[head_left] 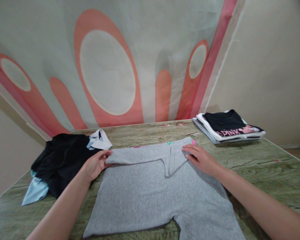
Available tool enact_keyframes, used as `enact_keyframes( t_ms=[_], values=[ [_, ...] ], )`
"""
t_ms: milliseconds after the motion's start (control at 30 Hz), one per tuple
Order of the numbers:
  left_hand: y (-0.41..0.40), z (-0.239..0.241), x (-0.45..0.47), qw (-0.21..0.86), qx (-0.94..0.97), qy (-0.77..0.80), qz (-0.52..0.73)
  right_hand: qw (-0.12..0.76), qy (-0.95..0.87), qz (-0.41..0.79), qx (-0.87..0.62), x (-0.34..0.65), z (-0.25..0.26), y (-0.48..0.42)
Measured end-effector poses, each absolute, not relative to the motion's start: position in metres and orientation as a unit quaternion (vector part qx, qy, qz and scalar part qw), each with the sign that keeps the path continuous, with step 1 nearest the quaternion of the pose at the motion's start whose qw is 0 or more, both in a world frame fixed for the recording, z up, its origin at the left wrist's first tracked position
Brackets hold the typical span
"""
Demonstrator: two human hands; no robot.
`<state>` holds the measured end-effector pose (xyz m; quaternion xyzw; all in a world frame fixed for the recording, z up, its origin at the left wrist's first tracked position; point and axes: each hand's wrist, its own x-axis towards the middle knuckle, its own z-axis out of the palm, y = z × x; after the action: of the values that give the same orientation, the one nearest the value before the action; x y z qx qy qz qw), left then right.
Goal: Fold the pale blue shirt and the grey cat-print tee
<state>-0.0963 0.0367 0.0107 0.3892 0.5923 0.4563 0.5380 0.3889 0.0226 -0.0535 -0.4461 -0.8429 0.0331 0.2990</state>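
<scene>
A grey T-shirt lies spread on the table in front of me, its far side folded over toward me in a band with a small sleeve flap. Bits of pink and green print show along the far edge. At the band's left end, my left hand pinches the cloth between thumb and fingers. My right hand rests on the band's right end, fingers extended and lying flat on the fabric; its thumb is hidden. One sleeve stretches toward the near edge of the view.
On the left lies a loose heap of black clothing with a white collar and a light blue piece. A folded clothes stack, black on top, sits at the back right. Behind the wood-patterned table stands a wall.
</scene>
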Motion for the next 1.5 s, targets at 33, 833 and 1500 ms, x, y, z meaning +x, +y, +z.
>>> enact_keyframes(
  t_ms=[33,833,1500],
  values=[
    [0.041,0.010,-0.099,0.537,0.388,0.599,0.450,0.300,-0.843,0.033,-0.445,0.389,-0.054,0.023],
    [0.056,-0.005,-0.105,0.485,0.487,0.624,0.373,0.282,-0.876,0.018,-0.392,0.363,-0.024,-0.004],
    [0.049,-0.002,-0.092,0.379,0.532,0.666,0.360,0.204,-0.865,0.065,-0.455,0.274,0.007,-0.020]
  ],
)
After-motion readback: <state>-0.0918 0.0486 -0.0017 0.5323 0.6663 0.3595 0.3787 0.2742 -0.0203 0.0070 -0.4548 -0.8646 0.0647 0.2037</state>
